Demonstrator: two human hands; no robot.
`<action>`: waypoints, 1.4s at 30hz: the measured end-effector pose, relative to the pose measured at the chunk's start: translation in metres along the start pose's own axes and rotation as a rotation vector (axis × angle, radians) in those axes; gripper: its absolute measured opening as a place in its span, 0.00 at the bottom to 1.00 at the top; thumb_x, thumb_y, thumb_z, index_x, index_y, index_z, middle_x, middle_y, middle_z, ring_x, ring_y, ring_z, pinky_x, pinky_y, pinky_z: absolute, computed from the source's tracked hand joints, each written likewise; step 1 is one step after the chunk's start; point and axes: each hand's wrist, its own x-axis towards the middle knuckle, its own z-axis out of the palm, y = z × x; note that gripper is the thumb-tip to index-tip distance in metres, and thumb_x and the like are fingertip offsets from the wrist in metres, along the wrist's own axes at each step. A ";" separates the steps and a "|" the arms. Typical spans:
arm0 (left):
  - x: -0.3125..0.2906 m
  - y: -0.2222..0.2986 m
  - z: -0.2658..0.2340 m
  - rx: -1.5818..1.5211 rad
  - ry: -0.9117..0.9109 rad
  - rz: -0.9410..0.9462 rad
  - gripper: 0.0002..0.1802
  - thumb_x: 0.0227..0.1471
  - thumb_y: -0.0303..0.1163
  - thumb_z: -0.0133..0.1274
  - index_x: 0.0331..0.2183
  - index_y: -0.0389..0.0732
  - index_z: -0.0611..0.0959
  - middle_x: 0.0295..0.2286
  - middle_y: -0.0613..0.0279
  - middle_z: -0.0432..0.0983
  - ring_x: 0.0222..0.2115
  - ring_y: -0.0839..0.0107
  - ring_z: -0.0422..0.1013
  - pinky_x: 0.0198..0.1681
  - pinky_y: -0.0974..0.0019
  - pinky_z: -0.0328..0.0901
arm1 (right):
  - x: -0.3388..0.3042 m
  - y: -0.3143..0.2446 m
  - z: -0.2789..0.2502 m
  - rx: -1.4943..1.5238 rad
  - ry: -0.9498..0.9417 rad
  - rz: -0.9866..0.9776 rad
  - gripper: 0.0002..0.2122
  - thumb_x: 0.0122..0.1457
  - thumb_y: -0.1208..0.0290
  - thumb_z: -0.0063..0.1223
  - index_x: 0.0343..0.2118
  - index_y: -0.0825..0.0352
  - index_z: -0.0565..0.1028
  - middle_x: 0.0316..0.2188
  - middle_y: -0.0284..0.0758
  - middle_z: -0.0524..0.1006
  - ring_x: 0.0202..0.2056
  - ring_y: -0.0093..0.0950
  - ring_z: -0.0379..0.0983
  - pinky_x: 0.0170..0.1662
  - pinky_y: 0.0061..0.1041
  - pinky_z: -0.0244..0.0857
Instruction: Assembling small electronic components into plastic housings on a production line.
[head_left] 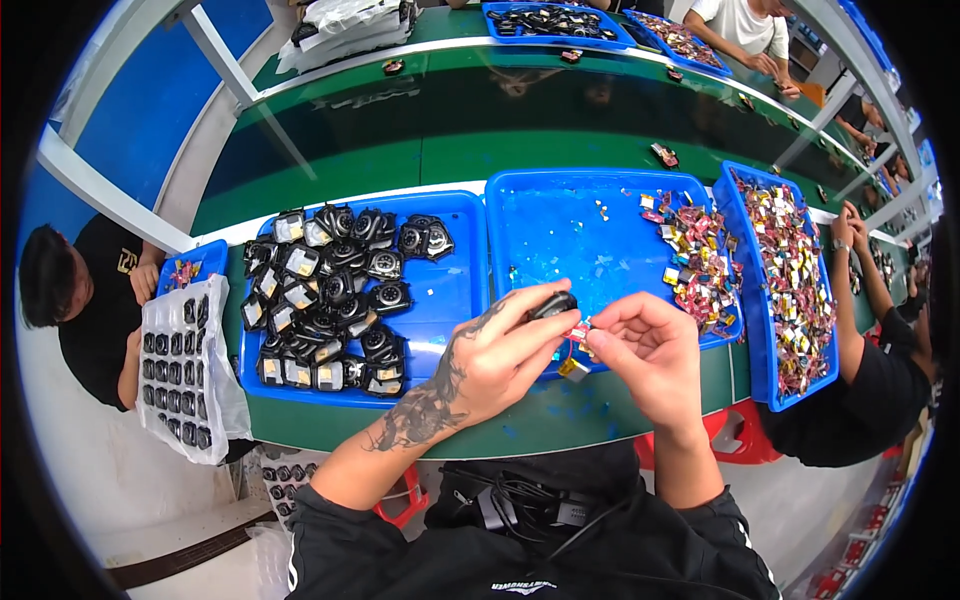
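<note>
Left hand (500,347) clamped on black case (552,305), right hand (652,352) beside red part (580,330)

The left forearm came in from eight o'clock, palm turned inward, with thumb and fingers wrapped around the case. The right forearm rose from five o'clock; its thumb and forefinger were drawn close at the red part, though I could not tell whether they pinched it. Case and part were together between the hands, over the near edge of the middle tray (550,225). A yellow piece (573,369) showed just under them.

The left fingers covered much of the case, and both hands hid part of that tray's near edge. The left wrist overlapped the left tray (440,285), at nine o'clock, which held a crowd of cases (340,290). At two o'clock a heap of parts (700,260) filled the middle tray's right end; nearer three, the right tray (760,345) was loaded with more. Beyond, at twelve, ran a green surface (480,120), with one small part (664,155) at one o'clock. Cables (530,505) lay in the lap at six.
</note>
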 end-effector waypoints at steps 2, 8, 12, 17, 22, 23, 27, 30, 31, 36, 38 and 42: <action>0.000 -0.001 0.001 0.081 0.031 0.045 0.17 0.42 0.19 0.59 0.39 0.37 0.83 0.44 0.52 0.75 0.39 0.58 0.77 0.38 0.64 0.74 | 0.000 0.004 0.002 -0.029 -0.016 -0.004 0.06 0.56 0.81 0.58 0.36 0.72 0.75 0.31 0.31 0.77 0.33 0.16 0.74 0.36 0.14 0.70; 0.000 -0.005 0.000 0.226 0.095 0.164 0.18 0.35 0.17 0.62 0.35 0.36 0.84 0.41 0.51 0.78 0.34 0.61 0.78 0.35 0.65 0.75 | 0.005 0.011 -0.001 0.015 -0.083 0.002 0.05 0.58 0.81 0.55 0.37 0.71 0.74 0.36 0.32 0.74 0.40 0.17 0.70 0.40 0.16 0.70; -0.001 -0.003 -0.003 0.294 0.074 0.236 0.18 0.35 0.18 0.63 0.35 0.36 0.85 0.41 0.48 0.78 0.35 0.59 0.78 0.34 0.64 0.75 | 0.004 0.003 0.002 0.088 -0.078 0.109 0.05 0.59 0.81 0.54 0.37 0.71 0.74 0.37 0.31 0.74 0.40 0.17 0.70 0.41 0.17 0.70; 0.001 -0.002 -0.004 0.322 0.080 0.265 0.17 0.34 0.19 0.64 0.34 0.35 0.85 0.39 0.46 0.78 0.35 0.58 0.78 0.34 0.64 0.75 | 0.007 0.012 0.001 -0.057 -0.025 0.086 0.03 0.59 0.81 0.53 0.36 0.71 0.74 0.37 0.31 0.74 0.38 0.17 0.70 0.41 0.18 0.69; 0.001 0.006 0.001 0.115 0.000 -0.111 0.09 0.41 0.19 0.62 0.31 0.34 0.84 0.34 0.47 0.79 0.32 0.58 0.78 0.36 0.65 0.74 | 0.007 0.015 0.005 -0.331 0.044 -0.148 0.01 0.59 0.81 0.53 0.34 0.70 0.74 0.35 0.30 0.74 0.37 0.18 0.71 0.39 0.19 0.69; 0.001 0.008 -0.001 -0.200 -0.074 -0.309 0.06 0.47 0.19 0.59 0.32 0.31 0.83 0.33 0.49 0.79 0.32 0.64 0.78 0.38 0.67 0.74 | 0.007 0.018 0.004 -0.364 0.035 -0.218 0.02 0.59 0.81 0.53 0.34 0.70 0.73 0.34 0.30 0.74 0.36 0.18 0.71 0.39 0.20 0.69; -0.003 -0.001 0.003 -0.911 -0.114 -0.872 0.08 0.53 0.19 0.56 0.36 0.26 0.81 0.37 0.52 0.78 0.36 0.69 0.76 0.41 0.69 0.74 | 0.001 0.016 0.002 0.011 -0.049 -0.028 0.05 0.57 0.82 0.54 0.36 0.70 0.71 0.34 0.32 0.74 0.35 0.18 0.71 0.38 0.18 0.68; -0.007 -0.002 0.006 -0.914 -0.074 -0.806 0.11 0.52 0.22 0.58 0.39 0.28 0.81 0.36 0.56 0.79 0.35 0.77 0.75 0.39 0.75 0.71 | 0.000 0.014 0.008 -0.171 0.018 -0.097 0.10 0.55 0.83 0.57 0.38 0.70 0.69 0.33 0.32 0.74 0.34 0.17 0.71 0.36 0.16 0.66; -0.007 0.000 0.008 -0.913 -0.074 -0.810 0.11 0.52 0.22 0.58 0.39 0.28 0.81 0.36 0.56 0.79 0.35 0.77 0.75 0.39 0.75 0.71 | 0.001 0.016 0.008 -0.169 0.017 -0.094 0.10 0.55 0.83 0.57 0.38 0.70 0.69 0.33 0.32 0.74 0.34 0.17 0.71 0.36 0.16 0.66; -0.007 0.003 0.010 -0.852 -0.044 -0.739 0.21 0.53 0.17 0.54 0.50 0.31 0.75 0.42 0.55 0.77 0.40 0.76 0.74 0.44 0.74 0.70 | 0.006 0.020 0.009 -0.216 0.089 -0.153 0.14 0.53 0.83 0.60 0.39 0.68 0.68 0.30 0.30 0.75 0.31 0.17 0.72 0.32 0.15 0.64; -0.008 0.008 0.010 -0.840 -0.022 -0.684 0.21 0.53 0.17 0.53 0.50 0.32 0.74 0.43 0.54 0.76 0.42 0.75 0.74 0.45 0.73 0.70 | 0.002 0.020 0.009 -0.282 0.101 -0.171 0.14 0.52 0.83 0.60 0.39 0.69 0.68 0.30 0.30 0.75 0.31 0.17 0.72 0.32 0.15 0.64; -0.001 0.011 0.010 -0.891 0.015 -0.665 0.25 0.53 0.16 0.52 0.53 0.35 0.71 0.46 0.52 0.75 0.46 0.73 0.72 0.47 0.72 0.69 | 0.006 0.026 0.011 -0.492 0.179 -0.315 0.15 0.51 0.82 0.62 0.40 0.69 0.69 0.31 0.32 0.75 0.31 0.18 0.72 0.31 0.17 0.65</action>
